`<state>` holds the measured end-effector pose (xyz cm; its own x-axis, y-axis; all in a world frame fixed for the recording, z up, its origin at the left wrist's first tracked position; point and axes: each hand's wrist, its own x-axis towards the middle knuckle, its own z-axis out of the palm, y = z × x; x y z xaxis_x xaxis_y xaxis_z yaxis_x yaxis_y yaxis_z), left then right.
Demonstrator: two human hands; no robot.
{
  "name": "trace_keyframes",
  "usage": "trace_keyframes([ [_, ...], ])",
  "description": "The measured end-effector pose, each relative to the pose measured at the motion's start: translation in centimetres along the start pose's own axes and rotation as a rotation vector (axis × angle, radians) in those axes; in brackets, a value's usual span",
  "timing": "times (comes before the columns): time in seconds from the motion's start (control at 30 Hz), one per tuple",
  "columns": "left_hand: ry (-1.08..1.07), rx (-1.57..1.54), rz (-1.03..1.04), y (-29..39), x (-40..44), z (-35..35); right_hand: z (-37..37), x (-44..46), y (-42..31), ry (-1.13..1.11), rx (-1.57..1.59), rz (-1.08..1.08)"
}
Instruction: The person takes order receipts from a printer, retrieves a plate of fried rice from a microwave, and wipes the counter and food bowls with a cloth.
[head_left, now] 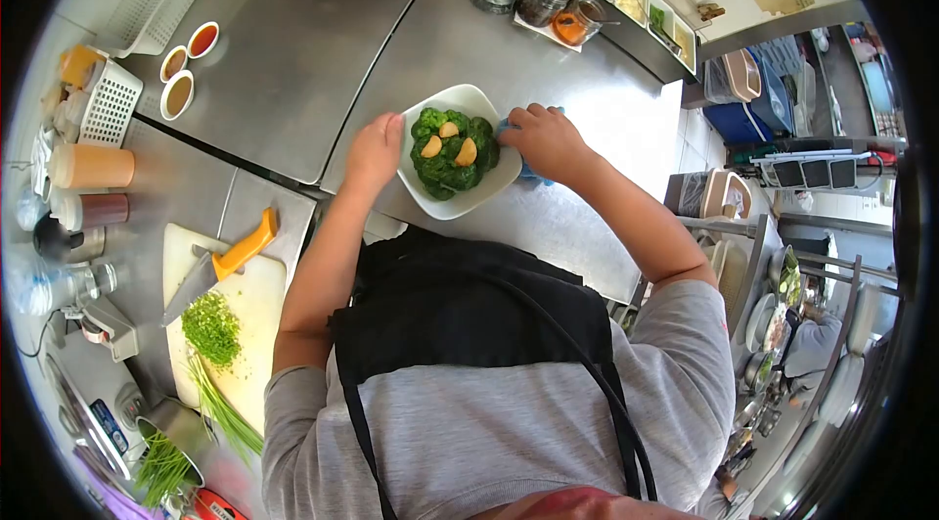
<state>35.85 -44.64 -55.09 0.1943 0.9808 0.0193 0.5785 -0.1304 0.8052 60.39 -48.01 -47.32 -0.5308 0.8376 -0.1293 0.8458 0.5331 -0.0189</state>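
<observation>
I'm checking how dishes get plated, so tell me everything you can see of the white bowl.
The white bowl is squarish with rounded corners, smooth like ceramic. It holds heaped dark green broccoli topped with three pale golden slices. It is roughly upright at the steel counter; whether slightly lifted is unclear. The left hand is at its left rim; the right hand has a blue cloth at the opposite side.

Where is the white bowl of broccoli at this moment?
In the head view, the white bowl is just above centre, over the metal counter, between the left hand and the right hand.
</observation>
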Motion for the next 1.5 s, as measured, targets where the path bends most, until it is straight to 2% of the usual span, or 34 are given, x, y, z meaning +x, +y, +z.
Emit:
trace_keyframes([
  [0.03,0.055,0.031,0.026,-0.3,-0.4,0.4,-0.6,0.1,0.1,-0.070,-0.010,0.012],
  [0.07,-0.013,-0.063,-0.111,0.1,-1.2,0.3,-0.9,0.1,0.3,-0.140,-0.019,0.023],
  [0.13,-0.152,-0.250,-0.385,1.3,-2.7,-0.4,-0.7,0.0,3.7,-0.173,0.550,0.109],
  [0.17,-0.251,-0.309,-0.441,1.5,-2.5,-1.1,-1.2,-0.2,4.8,-0.185,0.834,0.151],
  [0.2,-0.351,-0.367,-0.497,1.4,-2.1,-2.0,-1.6,-0.5,5.3,-0.196,0.930,0.304],
  [0.23,-0.451,-0.425,-0.552,1.3,-1.5,-2.5,-1.9,-0.6,5.4,-0.133,0.878,0.291],
  [0.27,-0.473,-0.494,-0.424,1.1,-0.4,-2.3,-2.7,-0.6,5.0,-0.071,0.825,0.276],
  [0.33,-0.314,-0.366,-0.166,-0.1,2.3,-0.4,-2.9,-0.1,3.9,0.008,0.688,0.272],
  [0.43,-0.180,-0.196,0.139,-0.2,5.4,1.7,-0.4,1.0,3.1,0.126,0.129,0.029],
  [0.47,-0.152,-0.143,0.226,0.4,5.9,1.9,-0.5,1.2,2.6,0.097,0.090,-0.012],
  [0.57,-0.374,-0.025,0.165,1.7,6.6,1.5,0.4,1.5,1.8,0.150,-0.137,-0.078],
  [0.67,-0.395,0.090,0.179,2.3,6.4,0.9,-0.6,0.2,1.0,-0.012,-0.204,0.005],
  [0.77,-0.279,0.085,0.114,2.2,5.0,1.1,-1.4,-0.2,3.2,-0.263,0.361,0.110],
  [0.8,-0.245,0.074,0.114,2.2,4.8,1.2,-1.1,-0.4,4.1,-0.107,0.526,0.081],
  [0.9,-0.165,0.052,0.090,2.1,4.3,1.6,0.7,0.1,2.9,0.104,0.241,0.197],
  [0.93,-0.153,0.049,0.064,2.0,4.1,1.7,1.3,0.1,2.4,0.100,0.070,0.173],
  [1.03,-0.110,0.048,0.036,2.1,3.9,2.1,1.5,-0.8,0.9,0.104,-0.062,0.144],
  [1.13,-0.080,0.061,0.016,2.1,3.4,2.2,1.6,-2.5,0.1,-0.007,0.028,0.128],
  [1.23,-0.032,0.082,-0.016,2.3,3.0,2.3,2.5,-4.7,-0.4,0.055,0.218,0.174],
  [1.37,0.048,-0.021,0.015,1.1,1.5,2.5,2.4,-7.9,2.4,-0.020,1.094,0.259],
  [1.47,-0.201,-0.302,-0.231,1.7,0.0,1.0,2.2,-8.2,2.9,0.179,1.150,0.604],
  [1.5,-0.283,-0.294,-0.252,2.1,-0.3,0.7,2.4,-7.9,2.9,0.266,1.060,0.571],
])
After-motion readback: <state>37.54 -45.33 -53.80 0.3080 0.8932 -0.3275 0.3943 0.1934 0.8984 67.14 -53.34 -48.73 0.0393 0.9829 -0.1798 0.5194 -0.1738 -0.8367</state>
